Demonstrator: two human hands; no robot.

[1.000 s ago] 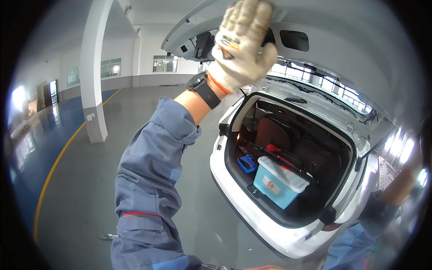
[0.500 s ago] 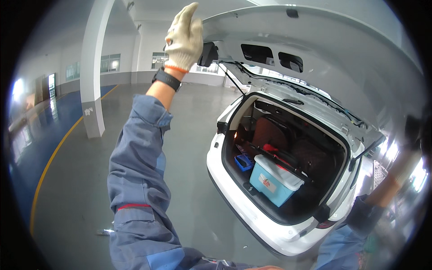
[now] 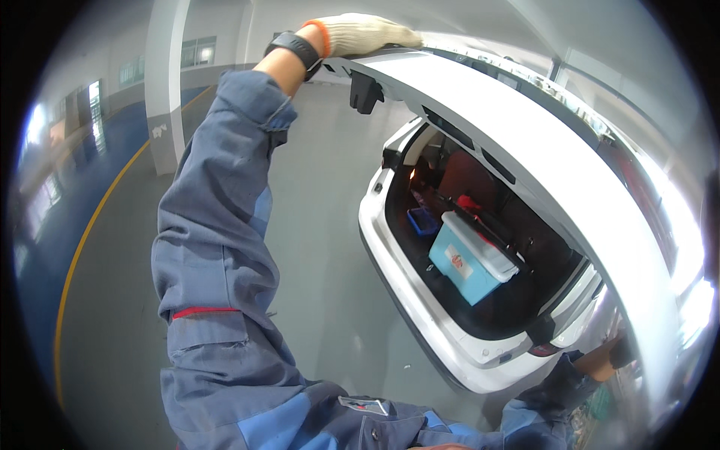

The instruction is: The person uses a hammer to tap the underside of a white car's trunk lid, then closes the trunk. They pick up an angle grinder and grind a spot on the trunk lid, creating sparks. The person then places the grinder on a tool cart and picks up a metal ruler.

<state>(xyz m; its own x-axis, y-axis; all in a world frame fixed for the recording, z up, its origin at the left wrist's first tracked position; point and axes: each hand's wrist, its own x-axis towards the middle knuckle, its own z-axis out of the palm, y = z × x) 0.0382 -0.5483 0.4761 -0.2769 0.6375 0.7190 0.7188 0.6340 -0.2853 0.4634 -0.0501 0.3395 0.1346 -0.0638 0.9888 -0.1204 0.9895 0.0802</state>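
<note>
My left hand (image 3: 367, 34), in a cream knit glove with an orange cuff, lies flat with fingers stretched along the outer edge of a raised white car tailgate (image 3: 517, 112). A black watch circles that wrist. At the lower right, my right hand (image 3: 621, 351) is beside the tailgate's other end; it is dark and its fingers are hidden. Below the tailgate, the white car's (image 3: 420, 330) boot stands open. Inside sit a light blue storage box (image 3: 459, 268) with a pale lid, a small blue tray (image 3: 424, 221) and a red item (image 3: 469, 202).
A white pillar with a grey base (image 3: 165, 90) stands at the left. Beyond it, a yellow line (image 3: 97, 214) borders a blue floor strip. Grey floor (image 3: 322, 247) lies between my left arm and the car's bumper.
The tailgate has swung down, so its white outer side now shows. My left hand has turned from upright to flat on its edge; my right hand has dropped.
</note>
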